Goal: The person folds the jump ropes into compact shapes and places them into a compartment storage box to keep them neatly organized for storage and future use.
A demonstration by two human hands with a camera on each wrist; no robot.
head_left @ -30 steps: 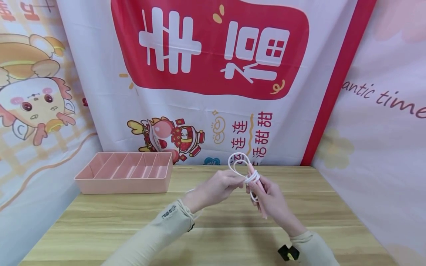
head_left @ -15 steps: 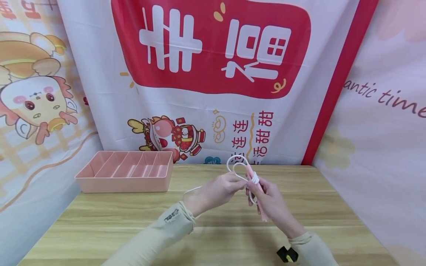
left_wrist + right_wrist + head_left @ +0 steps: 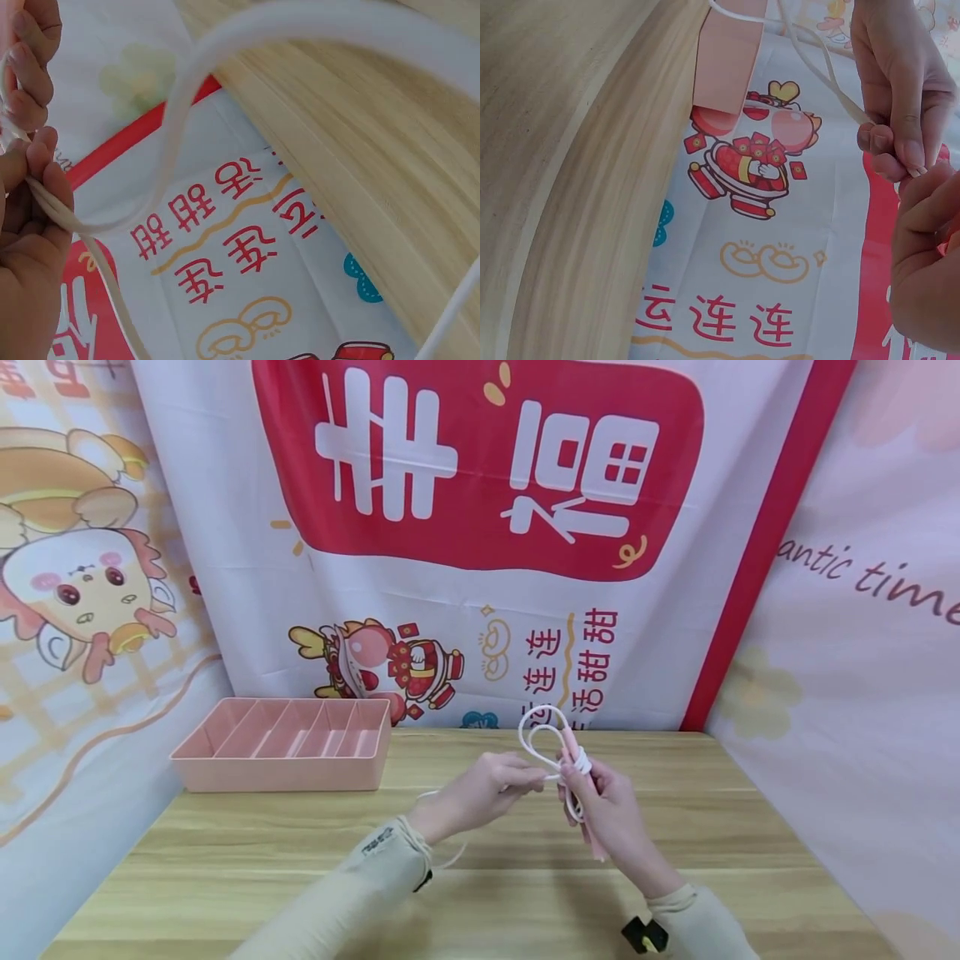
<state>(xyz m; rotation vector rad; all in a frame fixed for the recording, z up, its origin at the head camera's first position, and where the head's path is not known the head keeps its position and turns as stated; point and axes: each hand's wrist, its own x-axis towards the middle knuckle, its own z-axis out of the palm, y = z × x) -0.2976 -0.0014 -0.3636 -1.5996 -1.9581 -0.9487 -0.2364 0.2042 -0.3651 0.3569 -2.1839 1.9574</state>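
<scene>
A jump rope with pink handles (image 3: 569, 742) and a white cord (image 3: 528, 714) is held up over the table. My right hand (image 3: 617, 817) grips the handles, its thumb near the wound turns of cord (image 3: 582, 763). Loops of cord stick out above and below this grip. To the left, my left hand (image 3: 483, 789) pinches the cord just short of the bundle. In the left wrist view, doubled cord (image 3: 56, 206) runs between the left fingers and a loose stretch arcs close to the camera. The right wrist view shows both hands' fingertips meeting; the handles are mostly hidden there.
A pink divided box (image 3: 281, 775) sits at the table's back left, with several compartments. The wooden table (image 3: 510, 902) ends at a printed cloth backdrop (image 3: 465, 593). Side cloths hang left and right. Beside the right cuff is a black piece (image 3: 645, 935) with yellow.
My left hand first comes up close to the wound turns, then draws back left and slightly down with the cord. The right thumb has shifted up onto the wound turns.
</scene>
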